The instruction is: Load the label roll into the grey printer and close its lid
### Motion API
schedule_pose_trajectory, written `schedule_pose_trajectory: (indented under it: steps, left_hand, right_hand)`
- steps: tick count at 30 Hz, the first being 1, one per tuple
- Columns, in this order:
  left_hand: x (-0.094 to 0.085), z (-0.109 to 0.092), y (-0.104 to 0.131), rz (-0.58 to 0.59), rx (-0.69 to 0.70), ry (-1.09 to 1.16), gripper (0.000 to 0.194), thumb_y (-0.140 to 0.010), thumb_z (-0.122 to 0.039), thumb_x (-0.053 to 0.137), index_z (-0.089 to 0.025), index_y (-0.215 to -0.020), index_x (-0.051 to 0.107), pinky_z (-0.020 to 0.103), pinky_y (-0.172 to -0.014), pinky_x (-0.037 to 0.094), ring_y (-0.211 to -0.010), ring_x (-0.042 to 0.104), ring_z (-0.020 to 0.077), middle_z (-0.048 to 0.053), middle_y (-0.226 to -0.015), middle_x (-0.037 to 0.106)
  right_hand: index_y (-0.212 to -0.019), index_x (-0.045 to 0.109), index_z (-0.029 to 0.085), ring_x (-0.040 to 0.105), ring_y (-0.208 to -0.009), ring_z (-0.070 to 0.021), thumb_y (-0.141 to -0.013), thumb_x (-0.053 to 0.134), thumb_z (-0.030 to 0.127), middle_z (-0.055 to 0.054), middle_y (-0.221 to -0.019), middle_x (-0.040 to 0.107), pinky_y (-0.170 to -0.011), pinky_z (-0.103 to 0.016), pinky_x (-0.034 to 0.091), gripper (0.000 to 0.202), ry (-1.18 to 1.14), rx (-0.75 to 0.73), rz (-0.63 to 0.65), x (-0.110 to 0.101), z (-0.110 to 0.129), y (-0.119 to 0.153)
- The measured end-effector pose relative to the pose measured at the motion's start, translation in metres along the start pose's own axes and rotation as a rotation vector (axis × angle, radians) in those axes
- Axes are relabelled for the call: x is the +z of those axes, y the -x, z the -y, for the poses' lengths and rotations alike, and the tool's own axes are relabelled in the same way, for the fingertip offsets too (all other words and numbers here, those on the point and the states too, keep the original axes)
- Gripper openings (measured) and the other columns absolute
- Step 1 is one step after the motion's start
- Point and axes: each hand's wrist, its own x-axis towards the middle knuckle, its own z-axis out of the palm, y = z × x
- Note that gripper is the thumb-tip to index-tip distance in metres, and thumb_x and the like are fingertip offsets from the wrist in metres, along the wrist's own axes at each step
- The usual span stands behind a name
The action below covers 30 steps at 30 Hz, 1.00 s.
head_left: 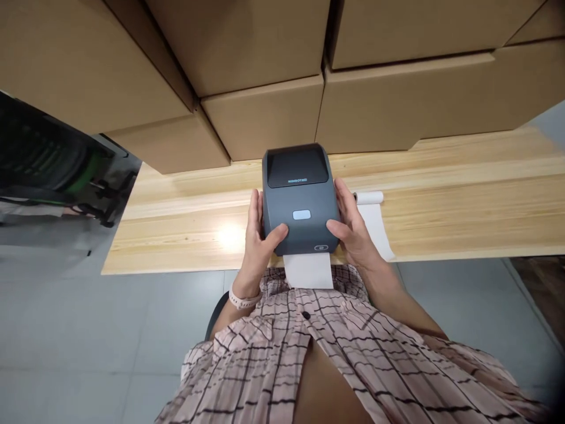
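Observation:
A dark grey label printer (302, 200) with a glossy black lid window and a pale button sits near the front edge of the wooden table. White label paper (309, 271) sticks out of its front and hangs past the table edge. My left hand (260, 238) grips the printer's left side, thumb on the top. Around the right side wraps my right hand (353, 227), its thumb on the top front corner. Just right of that hand lies a small white paper roll (369, 198) with a strip unrolled toward me.
Stacked cardboard boxes (265, 118) line the back of the wooden table (463, 200). An office chair (88, 171) stands on the tiled floor at the left, partly blurred. The table's front edge runs close to my body.

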Motion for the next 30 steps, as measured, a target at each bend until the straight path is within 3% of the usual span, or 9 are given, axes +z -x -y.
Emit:
schedule_pose_trajectory:
  steps: [7, 10, 12, 14, 17, 19, 21, 27, 30]
  left_hand:
    - [0.010, 0.002, 0.007, -0.059, 0.074, -0.015, 0.086, -0.099, -0.060, 0.060, -0.039, -0.169, 0.015, 0.048, -0.135, 0.028, -0.166, 0.025, 0.0316, 0.003, -0.179, 0.024]
    - [0.012, 0.015, 0.025, -0.245, 0.220, -0.114, 0.074, -0.099, -0.054, 0.061, -0.038, -0.164, 0.030, 0.047, -0.124, 0.043, -0.156, 0.042, 0.0305, 0.005, -0.173, 0.036]
    - [0.012, 0.026, 0.046, -0.496, 0.383, -0.202, 0.049, -0.098, -0.049, 0.063, -0.035, -0.144, 0.054, 0.042, -0.098, 0.058, -0.123, 0.066, 0.0260, 0.008, -0.143, 0.063]
    - [0.012, 0.035, 0.066, -0.576, 0.433, -0.208, 0.020, -0.100, -0.046, 0.059, -0.029, -0.099, 0.070, 0.034, -0.071, 0.054, -0.077, 0.065, 0.0189, 0.002, -0.087, 0.070]
    - [0.010, 0.030, 0.082, -0.143, 0.067, -0.156, 0.060, -0.102, -0.059, 0.053, -0.022, -0.054, 0.054, 0.031, -0.054, 0.041, -0.052, 0.050, 0.0140, 0.000, -0.052, 0.052]
    - [0.009, 0.018, 0.081, 0.161, -0.239, -0.047, 0.066, -0.095, -0.069, 0.058, -0.021, -0.049, 0.053, 0.028, -0.048, 0.036, -0.046, 0.045, 0.0118, 0.000, -0.046, 0.050]
    - [0.007, 0.004, 0.074, 0.338, -0.432, 0.104, 0.061, -0.088, -0.070, 0.068, -0.020, -0.054, 0.060, 0.026, -0.044, 0.033, -0.041, 0.042, 0.0096, -0.001, -0.047, 0.054]
    - [0.001, -0.014, 0.065, 0.526, -0.456, 0.209, 0.055, -0.086, -0.068, 0.073, -0.018, -0.061, 0.070, 0.026, -0.042, 0.032, -0.041, 0.043, 0.0092, 0.002, -0.054, 0.063]
    - [0.000, -0.008, 0.069, 0.484, -0.344, 0.093, 0.061, -0.090, -0.069, 0.066, -0.019, -0.056, 0.063, 0.027, -0.048, 0.035, -0.048, 0.046, 0.0108, 0.001, -0.054, 0.059]
  right_hand:
    - [-0.170, 0.015, 0.030, 0.024, -0.165, -0.0318, -0.079, 0.063, 0.084, -0.009, -0.178, 0.026, -0.133, -0.055, 0.029, 0.116, -0.131, 0.012, -0.045, 0.005, 0.001, 0.001]
    - [-0.169, 0.017, 0.028, 0.023, -0.166, -0.0310, -0.081, 0.061, 0.082, -0.010, -0.178, 0.026, -0.134, -0.052, 0.028, 0.112, -0.119, -0.002, -0.074, 0.007, -0.001, 0.002]
    - [-0.169, 0.016, 0.027, 0.024, -0.165, -0.0312, -0.084, 0.057, 0.080, -0.010, -0.178, 0.025, -0.133, -0.053, 0.029, 0.108, -0.086, -0.024, -0.078, 0.008, -0.003, 0.003]
    - [-0.169, 0.014, 0.027, 0.026, -0.165, -0.0317, -0.088, 0.052, 0.077, -0.011, -0.178, 0.026, -0.131, -0.054, 0.032, 0.103, -0.056, -0.054, -0.071, 0.009, -0.005, 0.004]
    - [-0.170, 0.009, 0.028, 0.028, -0.164, -0.0316, -0.091, 0.043, 0.075, -0.010, -0.178, 0.024, -0.130, -0.055, 0.035, 0.098, -0.023, -0.067, -0.066, 0.011, -0.006, 0.004]
    - [-0.171, 0.005, 0.029, 0.027, -0.164, -0.0314, -0.092, 0.039, 0.076, -0.009, -0.179, 0.023, -0.129, -0.056, 0.035, 0.098, 0.017, -0.049, -0.062, 0.011, -0.006, 0.004]
    - [-0.172, 0.003, 0.030, 0.026, -0.164, -0.0318, -0.092, 0.038, 0.077, -0.008, -0.179, 0.024, -0.129, -0.057, 0.035, 0.099, 0.055, -0.046, -0.055, 0.011, -0.006, 0.003]
    - [-0.169, 0.014, 0.031, 0.029, -0.163, -0.0321, -0.096, 0.043, 0.069, -0.010, -0.177, 0.028, -0.129, -0.059, 0.035, 0.087, 0.112, -0.138, -0.113, 0.007, -0.002, 0.006]
    - [-0.158, 0.042, 0.038, 0.022, -0.165, -0.0350, -0.101, 0.042, 0.058, -0.003, -0.178, 0.025, -0.128, -0.068, 0.027, 0.060, 0.377, -0.239, -0.165, 0.000, 0.011, 0.009]
